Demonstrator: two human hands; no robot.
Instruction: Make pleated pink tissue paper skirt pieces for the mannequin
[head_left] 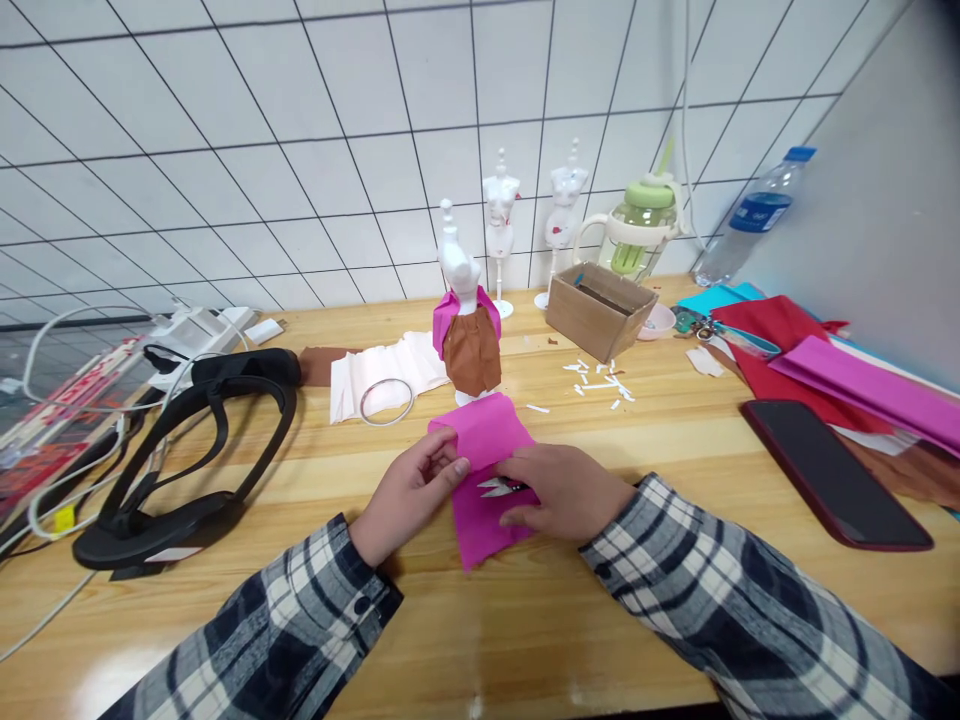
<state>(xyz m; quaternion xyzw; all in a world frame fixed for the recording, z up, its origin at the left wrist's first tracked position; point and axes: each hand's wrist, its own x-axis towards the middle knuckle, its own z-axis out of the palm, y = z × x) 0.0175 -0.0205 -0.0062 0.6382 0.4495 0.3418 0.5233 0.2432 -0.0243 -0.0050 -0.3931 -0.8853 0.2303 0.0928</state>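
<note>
A magenta sheet (487,430) lies partly folded on the table in front of me. My left hand (420,485) pinches its left edge between thumb and fingers. Over the right side of the sheet, my right hand (559,490) is closed around small snips (499,487), whose open silver blades point left. Just behind the sheet stands a small white mannequin (459,265) dressed in a brown skirt (471,352) with magenta material at its sides.
Two bare mannequins (500,215) stand at the wall beside a cardboard box (600,308) and a green-lidded jug (641,225). White scraps (600,385) lie right of centre. A black headset (202,450) and cables are left; a phone (836,475) and coloured sheets (877,385) are right.
</note>
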